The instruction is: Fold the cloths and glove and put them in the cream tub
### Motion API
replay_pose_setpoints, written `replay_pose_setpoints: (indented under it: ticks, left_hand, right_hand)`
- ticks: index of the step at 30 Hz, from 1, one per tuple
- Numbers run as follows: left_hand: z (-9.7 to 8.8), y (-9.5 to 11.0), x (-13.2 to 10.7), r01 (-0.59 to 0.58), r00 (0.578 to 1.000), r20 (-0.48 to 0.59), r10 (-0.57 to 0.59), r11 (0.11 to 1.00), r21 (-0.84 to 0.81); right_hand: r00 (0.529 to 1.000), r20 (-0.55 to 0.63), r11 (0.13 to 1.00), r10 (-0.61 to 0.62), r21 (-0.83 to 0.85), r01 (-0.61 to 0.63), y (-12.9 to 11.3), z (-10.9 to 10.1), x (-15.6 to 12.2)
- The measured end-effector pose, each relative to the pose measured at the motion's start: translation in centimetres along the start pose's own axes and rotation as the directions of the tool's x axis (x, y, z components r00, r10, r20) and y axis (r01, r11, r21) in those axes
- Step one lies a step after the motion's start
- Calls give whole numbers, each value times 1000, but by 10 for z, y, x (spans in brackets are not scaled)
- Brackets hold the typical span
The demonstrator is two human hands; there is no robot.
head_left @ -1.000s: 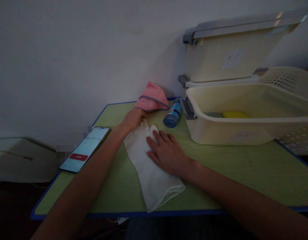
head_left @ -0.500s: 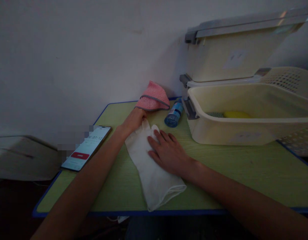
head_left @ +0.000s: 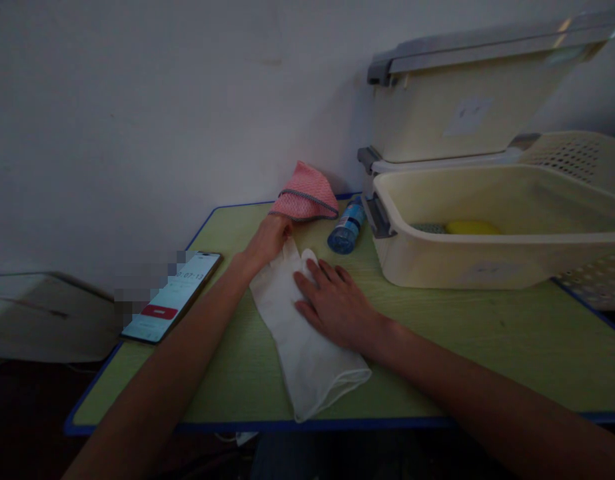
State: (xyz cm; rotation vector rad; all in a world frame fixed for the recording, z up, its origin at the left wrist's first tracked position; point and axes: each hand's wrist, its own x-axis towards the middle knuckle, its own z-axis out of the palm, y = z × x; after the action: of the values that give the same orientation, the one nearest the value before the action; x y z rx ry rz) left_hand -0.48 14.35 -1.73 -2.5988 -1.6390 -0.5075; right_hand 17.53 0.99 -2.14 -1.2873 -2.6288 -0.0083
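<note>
A white rubber glove (head_left: 300, 340) lies flat on the green table (head_left: 487, 340), cuff toward me. My right hand (head_left: 337, 303) rests flat on its middle, fingers stretched out and pressing it down. My left hand (head_left: 268, 240) is at the glove's finger end, fingers curled around one of the glove's fingers, just below a pink cloth (head_left: 306, 193) that sits against the wall.
A small blue bottle (head_left: 346, 230) lies beside the pink cloth. A cream plastic tub (head_left: 492, 267) with an open lid holds a yellow sponge (head_left: 470, 227) at right. A phone (head_left: 174, 298) with a lit screen lies at the table's left edge.
</note>
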Motion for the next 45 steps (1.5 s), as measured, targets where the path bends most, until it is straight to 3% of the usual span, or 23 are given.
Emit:
replay_pose_setpoints:
  ticks: [10, 24, 31, 45]
  left_hand:
    - [-2, 0, -3, 1, 995, 104, -15, 991, 135]
    - [-3, 18, -9, 116, 986, 79, -147, 943, 311]
    - [-2, 12, -8, 131, 986, 68, -152, 959, 251]
    - [-12, -1, -2, 102, 992, 75, -101, 995, -19]
  right_hand:
    - [1000, -7, 1000, -4, 0, 4, 1, 1, 1]
    - [1000, -10, 1000, 0, -9, -1, 0, 1, 1]
    - [999, 28, 999, 40, -8, -39, -2, -1, 2]
    - [999, 12, 999, 42, 6, -42, 0, 3, 1]
